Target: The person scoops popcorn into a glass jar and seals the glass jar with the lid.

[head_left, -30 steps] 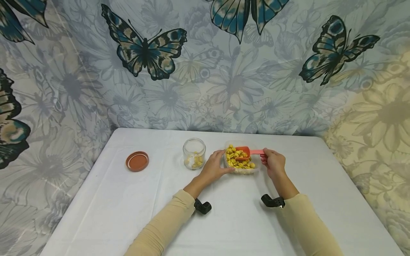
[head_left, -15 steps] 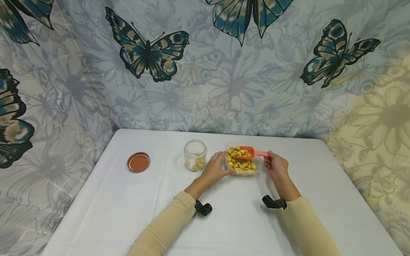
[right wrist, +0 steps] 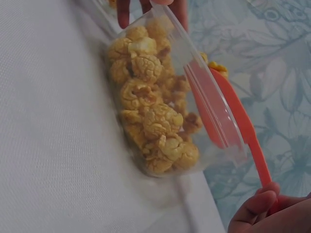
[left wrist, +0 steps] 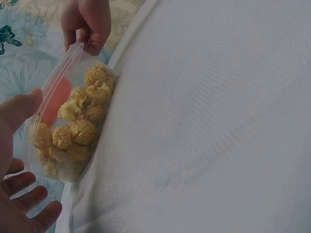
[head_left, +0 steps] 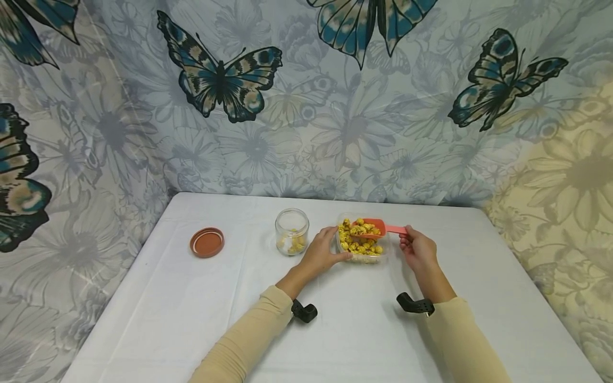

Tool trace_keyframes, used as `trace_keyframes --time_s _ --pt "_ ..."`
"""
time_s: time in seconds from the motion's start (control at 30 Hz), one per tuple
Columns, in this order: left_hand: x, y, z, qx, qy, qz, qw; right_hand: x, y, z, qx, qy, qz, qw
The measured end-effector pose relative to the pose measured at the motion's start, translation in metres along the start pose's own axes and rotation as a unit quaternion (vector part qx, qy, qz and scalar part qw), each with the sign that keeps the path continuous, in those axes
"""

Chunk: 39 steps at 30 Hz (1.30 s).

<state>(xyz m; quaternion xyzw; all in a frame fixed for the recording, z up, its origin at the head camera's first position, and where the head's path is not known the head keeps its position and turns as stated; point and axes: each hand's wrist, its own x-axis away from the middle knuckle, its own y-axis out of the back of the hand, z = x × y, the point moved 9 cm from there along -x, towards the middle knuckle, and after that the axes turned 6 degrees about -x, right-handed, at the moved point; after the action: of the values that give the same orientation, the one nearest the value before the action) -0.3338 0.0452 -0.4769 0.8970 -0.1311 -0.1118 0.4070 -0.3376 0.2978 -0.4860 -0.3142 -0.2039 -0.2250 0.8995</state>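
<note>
A clear plastic container (head_left: 366, 260) full of yellow popcorn (head_left: 355, 247) stands on the table, right of centre. My left hand (head_left: 320, 250) holds its left side, thumb at the near rim and the other fingers spread along the wall. With my right hand (head_left: 420, 250) I pinch the handle of an orange-red scoop (right wrist: 249, 127). The scoop's bowl lies level at the container's opening, partly inside it, and carries popcorn. Left of my left hand is a glass jar (head_left: 291, 229) without a lid, some popcorn at its bottom.
A round brown lid (head_left: 207, 243) lies on the white-covered table (head_left: 182, 308), left of the jar. Behind the table's far edge rises a wall covering (head_left: 354, 133) printed with flowers and butterflies. A black wrist camera (head_left: 305, 311) sits on each wrist.
My right hand has drawn the scoop a little to the right, and its bowl now carries more popcorn. The left hand, container, jar and lid have stayed in place.
</note>
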Motion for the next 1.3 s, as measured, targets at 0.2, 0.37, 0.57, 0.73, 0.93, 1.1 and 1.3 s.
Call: trace_keyframes --time_s 0.2,0.37,0.57,0.73,0.93,1.1,1.3 --pt "-0.0005 0.0003 0.0002 0.006 0.000 0.002 1.0000 0.0006 -0.0002 0.0025 0.002 0.003 -0.001 1.000" --pt "-0.0001 0.0001 0.0001 0.000 0.005 0.006 1.0000 0.0004 0.0013 0.0034 0.009 0.013 -0.004 1.000" --pt "0.0001 0.0000 0.0001 -0.004 0.008 0.005 1.0000 -0.0004 0.0037 0.0018 0.008 0.010 -0.006 1.000" --pt "-0.0003 -0.0006 0.0003 0.001 0.008 0.005 1.0000 -0.0010 0.0022 0.0019 0.001 0.007 0.009 1.000" --pt "-0.0008 -0.0004 0.0001 0.003 0.006 0.004 1.0000 -0.0014 0.0013 0.0017 -0.004 0.005 0.013 1.000" --pt "-0.0001 -0.0006 0.0003 0.005 0.006 0.003 1.0000 0.0003 0.0005 0.0021 0.000 0.007 0.011 1.000" --pt "-0.0005 0.0000 -0.0011 0.002 0.006 0.005 1.0000 0.0031 -0.0005 0.0032 0.001 0.007 0.006 1.000"
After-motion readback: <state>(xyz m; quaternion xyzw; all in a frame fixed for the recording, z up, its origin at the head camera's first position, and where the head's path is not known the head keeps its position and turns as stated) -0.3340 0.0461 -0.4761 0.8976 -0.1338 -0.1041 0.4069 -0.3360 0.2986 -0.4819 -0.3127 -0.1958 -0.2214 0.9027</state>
